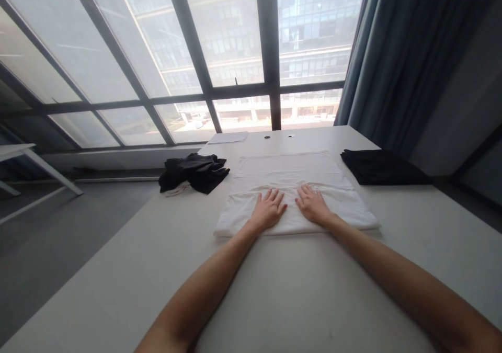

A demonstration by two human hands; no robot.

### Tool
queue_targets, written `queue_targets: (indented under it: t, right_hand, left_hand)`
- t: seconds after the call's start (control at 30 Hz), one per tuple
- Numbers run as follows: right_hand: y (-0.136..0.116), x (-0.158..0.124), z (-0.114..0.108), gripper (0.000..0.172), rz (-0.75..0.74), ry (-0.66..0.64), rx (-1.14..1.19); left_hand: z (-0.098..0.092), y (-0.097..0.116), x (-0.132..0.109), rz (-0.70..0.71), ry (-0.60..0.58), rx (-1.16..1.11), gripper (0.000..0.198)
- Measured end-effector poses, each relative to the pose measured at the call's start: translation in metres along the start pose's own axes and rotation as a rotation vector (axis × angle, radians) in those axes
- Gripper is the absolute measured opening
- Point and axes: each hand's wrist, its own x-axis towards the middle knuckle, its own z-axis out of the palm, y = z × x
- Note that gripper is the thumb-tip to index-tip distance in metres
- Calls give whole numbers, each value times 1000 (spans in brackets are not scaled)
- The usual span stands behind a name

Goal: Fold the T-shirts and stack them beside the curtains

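We count one table, one white cloth, one rumpled black heap, one folded black pile. White cloth flat mid-table, near part folded double (few creases by fingertips). Heap to left, pile to right. Our left hand: fingers open, spread, palm down on near part of cloth. Our right hand: fingers open, slightly apart, resting on cloth too.

Before us on the table lies the cloth, our left hand and right hand on it. Left of it we have a heap, right a stack, behind the window.
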Motion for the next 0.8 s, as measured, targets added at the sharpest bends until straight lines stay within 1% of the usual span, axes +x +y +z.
queue_targets:
  t: [0.07, 0.13, 0.27, 0.37, 0.43, 0.5, 0.6, 0.67, 0.73, 0.8]
  right_hand:
    - [-3, -3, 0, 56, -4, -57, 2]
    - [3, -5, -6, 56, 4, -49, 10]
    - [38, -14, -20, 57, 44, 32, -39]
    - [65, -24, -18, 56, 126, 7, -84]
    - [78, -27, -14, 55, 157, -8, -68]
    - [89, -29, -12, 55, 158, 18, -43]
    - [105, -31, -13, 56, 158, 63, -46]
    - [114, -34, -16, 58, 180, 36, -46]
    - [118, -37, -18, 58, 207, 1, -42]
    - [116, -40, -21, 57, 216, 11, -60]
  left_hand:
    - [-1, -3, -3, -12, -41, -8, 55]
    - [-8, -17, -8, -41, -39, -5, 54]
    - [-21, -57, -26, -183, -2, 58, 53]
    - [-23, -75, -38, -227, -9, 67, 54]
    - [-21, -79, -42, -239, 4, 71, 53]
    - [-20, -80, -43, -254, 17, 87, 53]
    - [-20, -81, -44, -278, 6, 98, 53]
    - [-20, -83, -45, -287, -6, 95, 54]
    - [-21, -84, -46, -287, -7, 101, 54]
    - [-22, -84, -47, -286, 19, 117, 54]
